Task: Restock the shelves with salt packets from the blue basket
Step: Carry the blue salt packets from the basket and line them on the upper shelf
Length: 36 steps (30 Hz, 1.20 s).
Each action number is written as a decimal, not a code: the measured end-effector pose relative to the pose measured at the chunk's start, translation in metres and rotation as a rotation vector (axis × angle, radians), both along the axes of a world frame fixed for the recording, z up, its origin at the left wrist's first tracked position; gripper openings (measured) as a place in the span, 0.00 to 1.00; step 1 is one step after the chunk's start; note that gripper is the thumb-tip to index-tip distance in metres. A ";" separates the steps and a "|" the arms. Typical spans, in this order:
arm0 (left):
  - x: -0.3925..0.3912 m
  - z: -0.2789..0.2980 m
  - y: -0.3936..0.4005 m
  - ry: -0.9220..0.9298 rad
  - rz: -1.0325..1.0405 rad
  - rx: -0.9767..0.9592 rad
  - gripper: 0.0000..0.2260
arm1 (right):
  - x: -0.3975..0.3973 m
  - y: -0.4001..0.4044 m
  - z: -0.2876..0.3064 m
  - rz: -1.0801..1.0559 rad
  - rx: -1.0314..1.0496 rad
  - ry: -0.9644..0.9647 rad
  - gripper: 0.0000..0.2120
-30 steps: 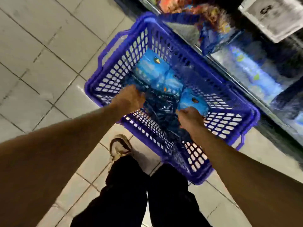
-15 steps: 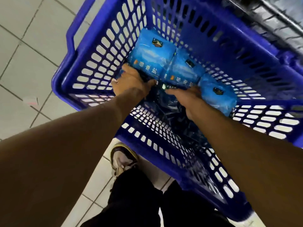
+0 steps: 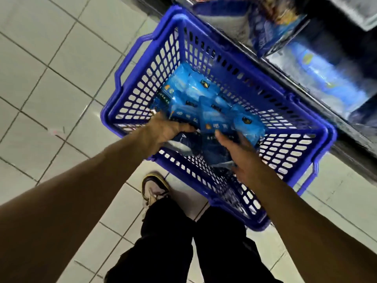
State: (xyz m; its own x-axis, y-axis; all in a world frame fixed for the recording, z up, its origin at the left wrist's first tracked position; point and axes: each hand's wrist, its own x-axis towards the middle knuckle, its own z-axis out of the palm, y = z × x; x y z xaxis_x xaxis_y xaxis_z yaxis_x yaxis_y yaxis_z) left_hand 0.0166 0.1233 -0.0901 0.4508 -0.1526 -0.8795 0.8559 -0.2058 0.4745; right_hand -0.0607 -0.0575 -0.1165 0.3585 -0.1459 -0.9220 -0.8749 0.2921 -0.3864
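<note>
The blue basket [image 3: 142, 64] stands on the tiled floor beside a low shelf. Several light-blue salt packets [image 3: 206, 107] lie bunched in its middle. My left hand [image 3: 165, 130] is inside the basket with its fingers curled around the near end of the packets on the left. My right hand [image 3: 238, 152] is also inside, fingers wrapped on a packet at the near side of the bunch, just left of the rightmost packet [image 3: 248, 127]. The packets' undersides and my fingertips are hidden.
The low shelf [image 3: 318, 82] runs along the right, holding blurred blue packs [image 3: 330, 78] and a blue box [image 3: 273, 35]. My legs in black trousers [image 3: 189, 248] and one shoe [image 3: 154, 188] stand right before the basket. Grey tiled floor [image 3: 51, 78] spreads to the left.
The view has pulled back from the basket. Both hands have closed on the bunch of packets and raised its near end; the packets now lie more heaped together.
</note>
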 end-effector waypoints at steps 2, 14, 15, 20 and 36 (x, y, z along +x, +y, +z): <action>-0.015 0.032 0.007 -0.003 0.070 -0.049 0.20 | -0.009 -0.006 0.039 -0.060 0.002 -0.012 0.37; -0.095 0.290 0.063 0.080 0.474 -0.440 0.20 | -0.042 0.010 0.321 -0.141 0.342 -0.215 0.36; -0.098 0.314 0.067 0.061 0.466 -0.443 0.20 | -0.044 0.012 0.347 -0.115 0.327 -0.223 0.34; -0.101 0.441 0.079 -0.078 0.387 -0.366 0.21 | -0.055 0.019 0.463 -0.199 0.376 -0.251 0.22; -0.130 0.671 0.036 -0.331 0.489 -0.319 0.24 | -0.097 -0.034 0.681 -0.085 0.178 -0.570 0.21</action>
